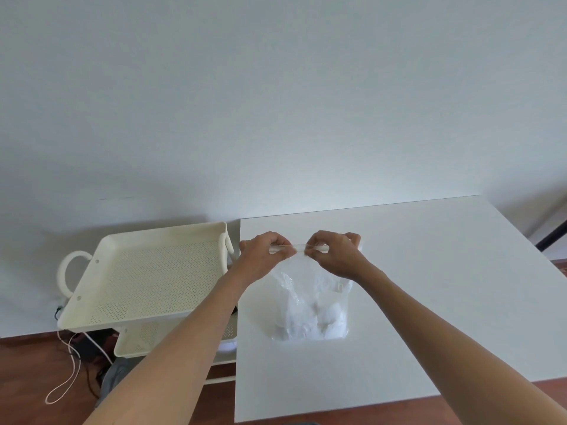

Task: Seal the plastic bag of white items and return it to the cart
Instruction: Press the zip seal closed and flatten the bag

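Observation:
A clear plastic bag (310, 308) holding white rounded items stands upright on the white table (429, 286). Both hands pinch the bag's top strip, held level above the bag. My left hand (264, 256) grips the strip's left part, my right hand (334, 254) grips its right part, and the fingertips almost meet in the middle. The cream cart (144, 277) with a perforated top tray stands just left of the table, and its top tray holds nothing.
The cart has a round handle (73, 271) on its left side and a lower perforated shelf (144, 338). White and dark cables (70, 363) lie on the wooden floor under the cart. A plain wall stands behind. A dark pole (552, 237) leans at the far right.

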Tool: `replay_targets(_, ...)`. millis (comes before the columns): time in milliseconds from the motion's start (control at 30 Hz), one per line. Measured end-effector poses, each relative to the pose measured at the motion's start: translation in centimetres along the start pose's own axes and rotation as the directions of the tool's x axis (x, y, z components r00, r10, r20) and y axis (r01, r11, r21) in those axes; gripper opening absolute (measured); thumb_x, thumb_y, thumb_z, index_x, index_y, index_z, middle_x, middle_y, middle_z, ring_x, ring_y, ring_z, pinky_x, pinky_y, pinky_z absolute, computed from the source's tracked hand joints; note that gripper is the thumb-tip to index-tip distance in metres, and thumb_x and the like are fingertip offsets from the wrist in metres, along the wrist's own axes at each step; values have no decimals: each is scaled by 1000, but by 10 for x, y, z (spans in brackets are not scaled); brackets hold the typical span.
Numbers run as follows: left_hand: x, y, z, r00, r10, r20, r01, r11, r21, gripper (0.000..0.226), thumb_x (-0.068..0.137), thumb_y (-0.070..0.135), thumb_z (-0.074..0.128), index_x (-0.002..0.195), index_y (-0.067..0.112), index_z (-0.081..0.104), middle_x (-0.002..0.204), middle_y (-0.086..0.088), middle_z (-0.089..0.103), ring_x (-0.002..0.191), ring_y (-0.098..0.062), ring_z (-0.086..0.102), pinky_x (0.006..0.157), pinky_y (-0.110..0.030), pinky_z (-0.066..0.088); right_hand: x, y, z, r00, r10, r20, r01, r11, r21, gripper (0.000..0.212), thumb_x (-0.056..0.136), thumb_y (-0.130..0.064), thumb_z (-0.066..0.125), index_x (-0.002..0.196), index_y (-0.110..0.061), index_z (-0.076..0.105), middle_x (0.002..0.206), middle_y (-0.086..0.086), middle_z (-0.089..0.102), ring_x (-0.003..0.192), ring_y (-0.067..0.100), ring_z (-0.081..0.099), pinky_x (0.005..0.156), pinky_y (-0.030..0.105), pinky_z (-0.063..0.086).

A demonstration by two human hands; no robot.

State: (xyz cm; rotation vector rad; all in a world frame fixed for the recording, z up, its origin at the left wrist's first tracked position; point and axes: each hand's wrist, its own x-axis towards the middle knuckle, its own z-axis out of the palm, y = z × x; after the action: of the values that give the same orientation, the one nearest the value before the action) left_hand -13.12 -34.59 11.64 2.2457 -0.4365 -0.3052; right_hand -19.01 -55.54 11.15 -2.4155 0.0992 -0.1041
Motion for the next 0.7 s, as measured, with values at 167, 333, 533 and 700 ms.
replay_targets(167,-4,-4,-9,999,34,-23,-33,998,57,8,92,43,70,89,37,65,92,26,66,101,-1,56,84,-23,12,-3,-5,0,1000,15,19,-14,1000,-19,9,97,-36,63,88,-36,64,92,-23,68,101,-2,62,88,27,12)
replay_targets(333,-8,-3,-12,997,54,-48,-50,996,75,15,92,40,72,100,28,72,90,26,64,100,2,52,79,-20,12,-2,-11,4,997,14,76,-14,1000,-6,16,99,-48,60,94,-35,68,99,-19,70,102,0,62,95,33,16)
replay_targets(533,-11,-3,-13,999,5,-43,-7,999,-54,22,87,43,77,98,25,76,98,19,72,105,1,62,107,-34,27,2,-13,7,995,7,103,-2,999,-45,11,105,-28,52,95,-28,57,102,-16,66,94,2,59,107,38,19)
replay_targets(700,-14,-3,-16,999,-31,-24,29,996,-79,21,93,36,72,105,19,74,97,18,68,105,-5,62,113,-45,38,0,-14,11,997,-12,76,14,999,-35,17,105,-37,53,103,-24,62,108,-14,68,102,7,60,105,38,21)
